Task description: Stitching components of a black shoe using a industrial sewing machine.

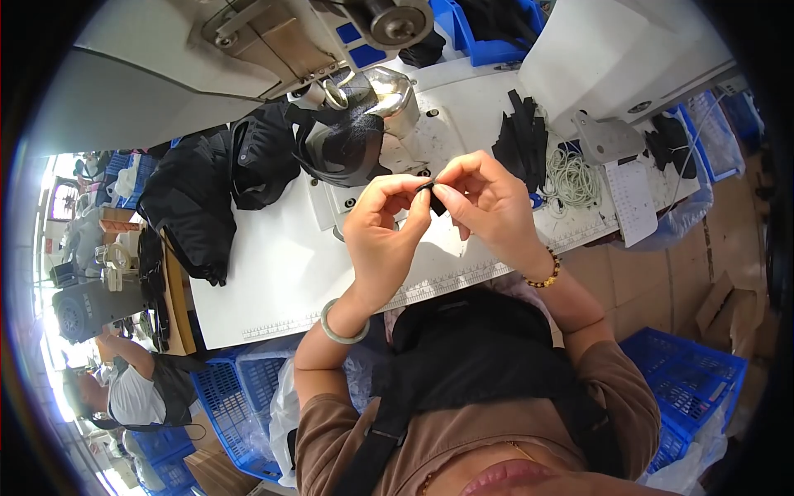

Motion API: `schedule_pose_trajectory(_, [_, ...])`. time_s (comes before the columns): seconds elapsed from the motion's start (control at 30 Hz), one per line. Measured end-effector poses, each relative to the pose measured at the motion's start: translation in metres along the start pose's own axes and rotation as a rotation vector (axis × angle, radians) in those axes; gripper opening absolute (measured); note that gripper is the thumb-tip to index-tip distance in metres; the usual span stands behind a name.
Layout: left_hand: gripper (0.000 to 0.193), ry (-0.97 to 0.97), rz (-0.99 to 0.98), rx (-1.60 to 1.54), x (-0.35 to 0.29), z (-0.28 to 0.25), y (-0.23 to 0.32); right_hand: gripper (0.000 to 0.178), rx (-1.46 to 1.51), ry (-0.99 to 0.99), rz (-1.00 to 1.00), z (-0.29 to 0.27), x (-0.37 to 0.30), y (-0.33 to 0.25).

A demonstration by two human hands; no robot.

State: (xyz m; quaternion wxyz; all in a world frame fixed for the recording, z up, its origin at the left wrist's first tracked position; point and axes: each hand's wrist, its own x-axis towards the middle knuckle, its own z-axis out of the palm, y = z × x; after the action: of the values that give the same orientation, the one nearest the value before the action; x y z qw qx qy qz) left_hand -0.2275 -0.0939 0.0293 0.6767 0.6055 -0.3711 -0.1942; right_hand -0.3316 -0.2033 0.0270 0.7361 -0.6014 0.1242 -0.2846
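Observation:
Both hands are raised over the front of the white table, fingertips almost meeting. Between them is a small black strip, apparently fabric. My left hand pinches its left side between thumb and index finger, and my right hand pinches the upper right side. The strip's lower end pokes out below the fingertips; the rest is covered by them. Just beyond my hands, a black fabric piece with mesh lies under the sewing machine head. Similar black strips lie in a pile to the right of my right hand.
A black fabric bundle hangs over the table's left side. Tangled pale cord and a white paper sheet lie right. A ruler strip follows the front edge. Blue crates flank me. Another person works at far left.

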Motion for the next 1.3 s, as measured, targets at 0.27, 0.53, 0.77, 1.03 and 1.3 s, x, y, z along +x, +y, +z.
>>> schedule_pose_trajectory(0.27, [0.01, 0.089, -0.122, -0.232, -0.002, 0.0, -0.001, 0.017, -0.318, 0.06, -0.245, 0.006, 0.006, 0.018])
schedule_pose_trajectory(0.53, [0.013, -0.137, -0.4, -0.316, -0.003, -0.027, 0.0, 0.027, -0.222, -0.32, -0.014, -0.013, 0.008, -0.015])
schedule_pose_trajectory(0.77, [0.013, -0.236, -0.39, -0.187, 0.006, -0.035, 0.018, 0.026, -0.62, -0.383, -0.365, -0.022, 0.016, -0.014])
schedule_pose_trajectory(1.03, [0.011, -0.278, -0.379, -0.177, 0.011, -0.04, 0.026, 0.029, -0.751, -0.409, -0.396, -0.021, 0.016, -0.023])
schedule_pose_trajectory(1.3, [0.008, 0.052, -0.041, -0.143, 0.03, -0.07, 0.065, 0.033, -0.083, -0.135, 0.017, 0.025, 0.017, -0.03])
